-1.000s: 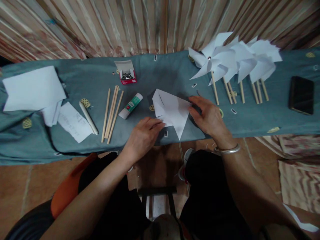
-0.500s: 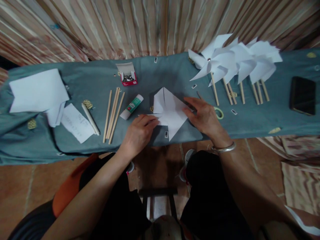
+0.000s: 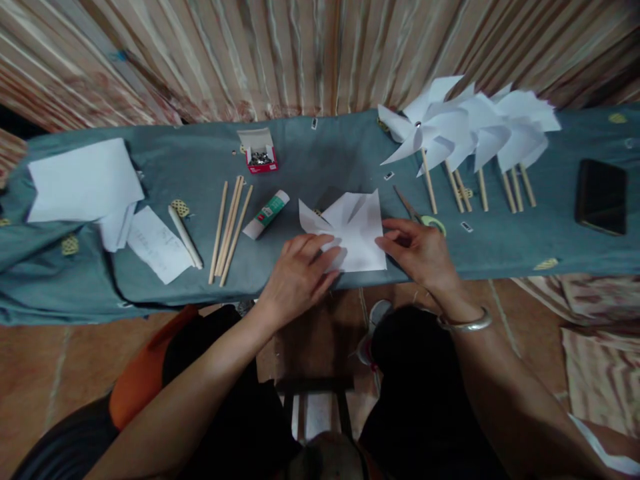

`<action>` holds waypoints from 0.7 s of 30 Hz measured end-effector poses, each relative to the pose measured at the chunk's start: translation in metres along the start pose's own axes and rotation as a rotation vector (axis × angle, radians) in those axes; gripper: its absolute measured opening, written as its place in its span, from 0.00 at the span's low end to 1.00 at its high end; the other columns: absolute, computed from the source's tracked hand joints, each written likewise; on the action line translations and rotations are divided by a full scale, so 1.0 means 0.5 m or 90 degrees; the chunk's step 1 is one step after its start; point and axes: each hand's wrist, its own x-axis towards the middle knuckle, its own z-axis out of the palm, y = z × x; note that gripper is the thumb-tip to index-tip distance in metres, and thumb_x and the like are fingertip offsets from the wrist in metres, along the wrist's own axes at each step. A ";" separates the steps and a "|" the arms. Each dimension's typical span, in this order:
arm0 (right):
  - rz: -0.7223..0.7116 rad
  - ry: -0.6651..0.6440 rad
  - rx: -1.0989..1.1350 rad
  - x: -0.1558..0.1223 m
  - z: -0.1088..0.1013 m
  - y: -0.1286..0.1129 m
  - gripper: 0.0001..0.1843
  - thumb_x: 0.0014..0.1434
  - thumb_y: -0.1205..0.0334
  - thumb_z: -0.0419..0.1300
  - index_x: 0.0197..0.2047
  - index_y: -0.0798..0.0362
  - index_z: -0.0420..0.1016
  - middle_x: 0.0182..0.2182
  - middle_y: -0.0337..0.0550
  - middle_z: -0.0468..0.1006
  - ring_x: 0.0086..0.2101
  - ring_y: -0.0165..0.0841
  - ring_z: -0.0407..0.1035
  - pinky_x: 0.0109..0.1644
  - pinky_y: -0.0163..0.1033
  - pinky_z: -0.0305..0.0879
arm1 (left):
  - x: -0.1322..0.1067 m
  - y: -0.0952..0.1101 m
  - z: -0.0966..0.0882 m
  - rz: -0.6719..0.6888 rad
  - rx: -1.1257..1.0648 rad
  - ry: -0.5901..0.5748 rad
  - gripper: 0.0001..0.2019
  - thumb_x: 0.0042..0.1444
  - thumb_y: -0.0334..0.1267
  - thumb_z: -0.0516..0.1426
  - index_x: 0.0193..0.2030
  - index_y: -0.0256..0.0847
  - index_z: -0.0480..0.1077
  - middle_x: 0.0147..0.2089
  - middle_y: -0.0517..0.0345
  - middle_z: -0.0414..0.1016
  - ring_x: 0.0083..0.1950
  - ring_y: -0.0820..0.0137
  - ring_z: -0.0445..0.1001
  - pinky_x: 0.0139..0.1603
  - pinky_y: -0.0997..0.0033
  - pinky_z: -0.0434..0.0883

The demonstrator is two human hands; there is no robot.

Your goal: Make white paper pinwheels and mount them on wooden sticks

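A white square of paper [image 3: 363,243] with slits cut in from its corners lies in front of me, some flaps lifted. My left hand [image 3: 303,270] bends over its left side, fingers and thumb closed on the paper there. At the opposite edge, the thumb and fingertips of my right hand [image 3: 420,253] pinch the paper. Scissors [image 3: 430,222] with light green handles lie just behind my right hand, partly hidden by it. A glue stick [image 3: 267,215] with a green label rests to the left of the paper.
Several wooden sticks [image 3: 231,230], a red box of metal pins [image 3: 261,159], a white rolled stick [image 3: 185,237], a written note [image 3: 159,247] and paper sheets [image 3: 85,180] lie leftward. Finished paper pinwheels [image 3: 440,127] and a phone [image 3: 601,197] are at right on the cloth-covered table [image 3: 340,150].
The paper has been turned, so a straight edge now faces me instead of a corner. My left hand has moved right onto it, and my right hand has shifted slightly right and down.
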 end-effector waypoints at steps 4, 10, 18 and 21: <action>-0.022 -0.003 -0.053 -0.012 -0.004 -0.009 0.13 0.52 0.59 0.64 0.42 0.52 0.80 0.27 0.40 0.82 0.26 0.35 0.75 0.32 0.39 0.70 | -0.005 0.024 0.012 0.017 -0.016 -0.077 0.13 0.64 0.38 0.55 0.52 0.36 0.70 0.52 0.46 0.75 0.52 0.58 0.70 0.49 0.59 0.70; -0.120 0.044 -0.168 -0.024 -0.016 -0.022 0.15 0.59 0.58 0.60 0.47 0.51 0.79 0.34 0.45 0.83 0.35 0.42 0.77 0.42 0.47 0.72 | -0.008 0.018 0.024 0.011 -0.030 -0.071 0.12 0.64 0.36 0.55 0.51 0.34 0.71 0.51 0.46 0.75 0.51 0.60 0.70 0.50 0.59 0.72; -0.206 -0.056 -0.071 -0.029 -0.026 -0.022 0.16 0.60 0.67 0.53 0.45 0.51 0.80 0.45 0.48 0.82 0.47 0.41 0.76 0.54 0.50 0.70 | 0.002 0.019 0.022 0.016 -0.035 -0.064 0.11 0.65 0.35 0.53 0.50 0.35 0.72 0.48 0.46 0.76 0.48 0.62 0.72 0.49 0.60 0.74; -0.172 -0.086 -0.033 -0.031 -0.024 -0.020 0.16 0.59 0.68 0.54 0.45 0.51 0.81 0.45 0.47 0.82 0.47 0.40 0.76 0.55 0.49 0.70 | 0.004 0.019 0.018 0.020 -0.023 -0.046 0.11 0.66 0.33 0.52 0.50 0.35 0.72 0.47 0.48 0.77 0.46 0.64 0.73 0.47 0.62 0.75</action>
